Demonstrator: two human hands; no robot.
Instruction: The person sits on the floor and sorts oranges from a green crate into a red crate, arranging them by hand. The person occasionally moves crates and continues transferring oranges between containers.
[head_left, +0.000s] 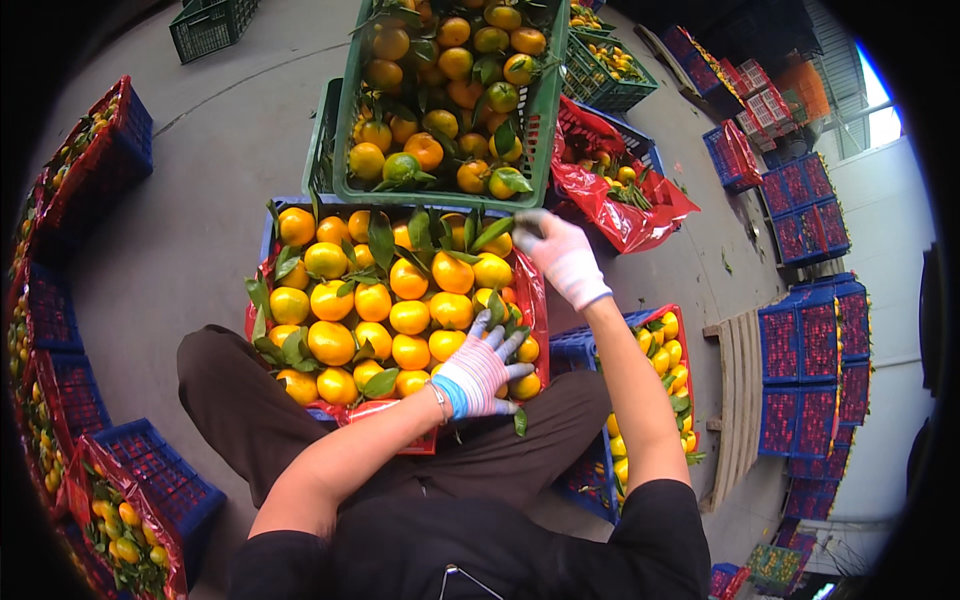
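Note:
Before me a blue plastic crate (268, 225) lined with red plastic film (532, 292) holds rows of orange mandarins (409, 317) with green leaves. My left hand (480, 369), in a striped knit glove with grey fingertips, lies spread over the fruit at the crate's right side, touching mandarins and leaves. At the far right corner is my right hand (562, 256), in a similar glove, its fingers bent and blurred beside a long leaf (493, 233). Whether those fingers pinch anything is hidden. Behind the crate stands a green plastic crate (442, 196) of looser, partly green mandarins.
An open red bag (637, 214) of leafy fruit sits in a crate at the far right. By my right knee stands another filled blue crate (577, 346). Filled crates (161, 480) line the left side. A wooden pallet (739, 397) lies at right beside stacked crates (799, 349).

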